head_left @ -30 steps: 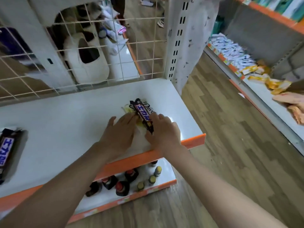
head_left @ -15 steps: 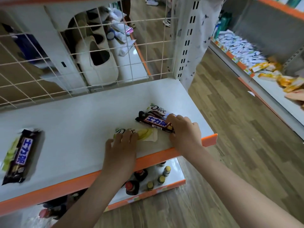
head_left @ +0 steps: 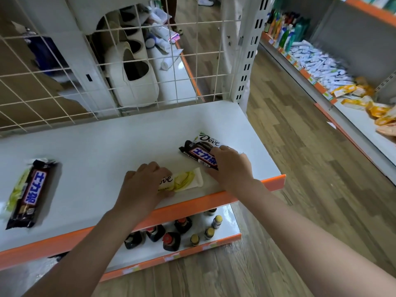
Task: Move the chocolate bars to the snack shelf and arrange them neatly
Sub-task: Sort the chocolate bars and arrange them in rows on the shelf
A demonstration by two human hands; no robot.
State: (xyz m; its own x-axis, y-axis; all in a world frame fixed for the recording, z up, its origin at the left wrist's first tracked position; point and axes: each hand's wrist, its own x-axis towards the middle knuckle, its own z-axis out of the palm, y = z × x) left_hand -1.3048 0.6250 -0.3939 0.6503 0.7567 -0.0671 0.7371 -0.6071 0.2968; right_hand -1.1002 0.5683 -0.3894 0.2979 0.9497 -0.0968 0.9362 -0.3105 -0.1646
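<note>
On the white shelf [head_left: 102, 151] with an orange front edge, my left hand [head_left: 143, 185] grips the left end of a white and yellow Dove bar [head_left: 184, 182] lying flat near the front. My right hand [head_left: 231, 166] holds the right end of a dark Snickers bar [head_left: 198, 155], which lies on top of a second white Dove bar [head_left: 209, 139] towards the shelf's right end. Far left on the shelf, another dark Snickers bar [head_left: 30, 194] lies on a yellowish wrapper [head_left: 16, 192].
A white wire grid [head_left: 128, 61] backs the shelf, with a slotted upright post [head_left: 246, 56] at its right corner. Bottles [head_left: 171, 234] stand on the lower shelf below. Across the wooden aisle floor [head_left: 300, 168], another shelf [head_left: 351, 116] holds packets and bottles.
The stack has been split: my left hand drew the yellow Dove bar left and forward, while my right hand turned the Snickers bar and shifted it right with the other Dove bar.
</note>
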